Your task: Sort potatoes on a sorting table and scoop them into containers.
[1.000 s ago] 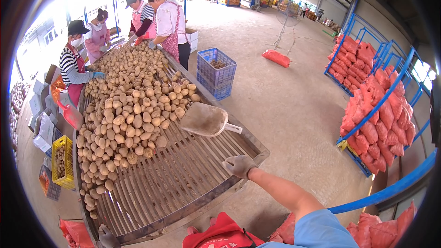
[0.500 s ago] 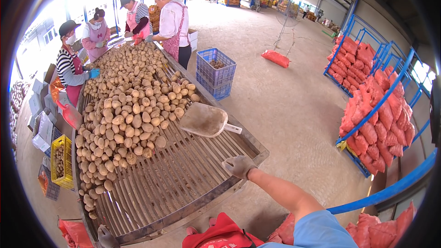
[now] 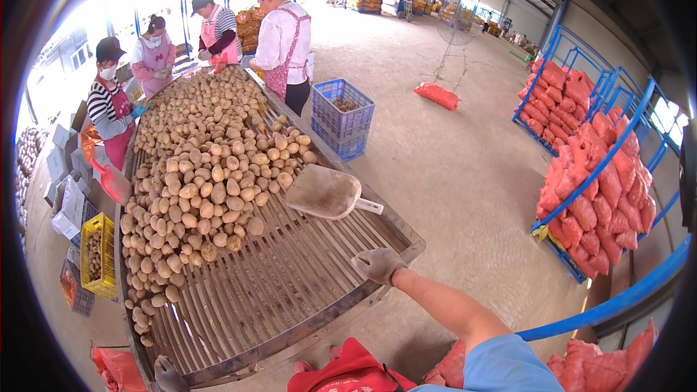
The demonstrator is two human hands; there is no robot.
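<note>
- Right hand (image 3: 378, 266), in a grey work glove, rests at the slatted table's (image 3: 268, 283) near right corner, forearm angled out, fingers loosely curled; whether they clamp the rim, I cannot tell.
- Left hand (image 3: 169, 375), also gloved, well apart from the right, sits by the near left corner, partly cut off; its grip cannot be told.
- Red apron (image 3: 348, 366) below carries white printing, partly cut off.
- Bare slats run from the near metal edge up to the heaped potatoes (image 3: 196, 196), which cover the table's left and far parts.
- Whitish scoop (image 3: 323, 190) lies near the right rim, handle over the edge.
- Beyond that edge, concrete floor (image 3: 457, 167) stretches between blue crates (image 3: 343, 112) and stacked red sacks (image 3: 599, 196).
- Four co-workers (image 3: 287, 43) stand around the far end.
</note>
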